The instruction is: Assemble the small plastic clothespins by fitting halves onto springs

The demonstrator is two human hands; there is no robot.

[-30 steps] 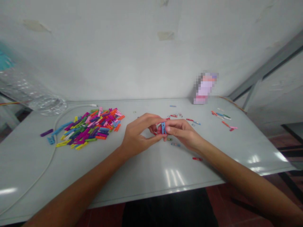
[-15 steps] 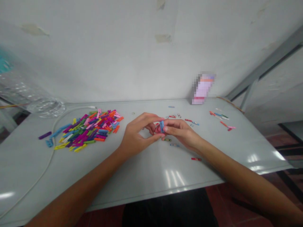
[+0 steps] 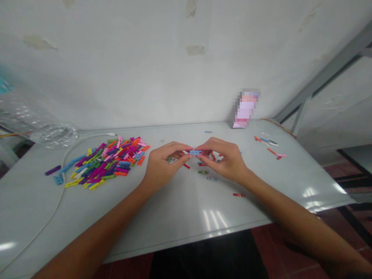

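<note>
A small light-blue clothespin (image 3: 195,152) is held level above the middle of the table, pinched at both ends. My left hand (image 3: 165,161) grips its left end between thumb and fingertips. Its right end is in the pinch of my right hand (image 3: 225,157). Below and behind the hands lie several clothespins, among them a green one (image 3: 203,172), a pale-blue one (image 3: 212,178) and a red one (image 3: 238,195). Others are partly hidden by my fingers.
A heap of multicoloured clothespins (image 3: 107,162) lies on the left of the table (image 3: 162,217), beside a white cable (image 3: 59,201) and a clear plastic bottle (image 3: 55,133). More pieces, including a pink one (image 3: 280,155), are at the right. A pixelated pink box (image 3: 245,110) leans against the wall.
The blue clothespin has turned from upright to level. My right hand has shifted so that the two hands now face each other across it. The view has moved slightly.
</note>
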